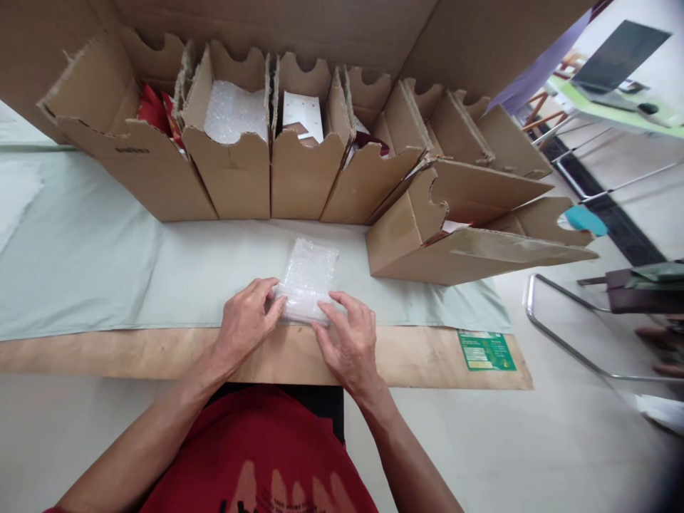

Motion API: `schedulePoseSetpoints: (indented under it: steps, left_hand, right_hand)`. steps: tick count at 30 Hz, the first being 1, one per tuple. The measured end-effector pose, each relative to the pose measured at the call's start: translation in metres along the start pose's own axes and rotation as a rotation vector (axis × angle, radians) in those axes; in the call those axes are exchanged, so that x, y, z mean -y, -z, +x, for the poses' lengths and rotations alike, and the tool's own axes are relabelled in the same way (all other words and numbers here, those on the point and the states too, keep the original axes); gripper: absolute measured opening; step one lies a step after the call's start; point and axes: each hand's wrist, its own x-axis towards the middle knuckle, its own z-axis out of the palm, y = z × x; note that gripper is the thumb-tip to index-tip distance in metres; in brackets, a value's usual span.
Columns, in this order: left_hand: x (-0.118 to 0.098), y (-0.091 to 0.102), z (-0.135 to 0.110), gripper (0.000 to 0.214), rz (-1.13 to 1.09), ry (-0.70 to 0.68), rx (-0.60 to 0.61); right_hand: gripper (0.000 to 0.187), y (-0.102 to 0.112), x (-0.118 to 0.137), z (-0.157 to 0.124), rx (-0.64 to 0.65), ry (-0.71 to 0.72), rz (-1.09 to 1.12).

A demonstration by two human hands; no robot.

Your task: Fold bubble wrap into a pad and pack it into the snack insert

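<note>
So the top was a plain deep red shirt (pixel 251 420), with a print on the front made up of a row of pale, finger-like shapes (pixel 246 484) with rounded tips, plus some dark lettering (pixel 291 506) that got cut off at the bottom and was way too small to read. The left hand (pixel 249 317) and right hand (pixel 350 342) were bare, same for the 2 slim forearms (pixel 165 420), and a sliver of red at bottom left looked like a sleeve edge (pixel 53 510). Something black (pixel 332 415) showed past the shirt, but I honestly couldn't tell if it was clothing.
</note>
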Motion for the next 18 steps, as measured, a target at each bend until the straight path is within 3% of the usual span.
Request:
schedulePoseSetpoints:
  steps: [5,9,12,14,18]
  left_hand:
    - [-0.004,-0.001,0.005,0.03,0.049,0.047,0.001]
    - [-0.007,0.01,-0.004,0.035,-0.204,0.149,-0.02]
    - [-0.011,0.02,-0.021,0.05,-0.489,0.333,-0.051]
    - [-0.015,0.024,-0.034,0.063,-0.705,0.46,-0.005]
    - [-0.022,0.019,-0.048,0.087,-0.99,0.619,0.118]
  right_hand:
    - [0.035,-0.011,-0.003,0.004,0.221,0.101,-0.012]
    - [0.028,-0.016,-0.009,0.012,0.22,0.043,0.072]
    - [0.025,-0.006,-0.005,0.011,0.162,-0.057,0.216]
    - [0.024,0.001,0.002,0.009,0.159,-0.174,0.319]
    - [0.023,0.009,0.021,0.006,0.269,-0.405,0.63]
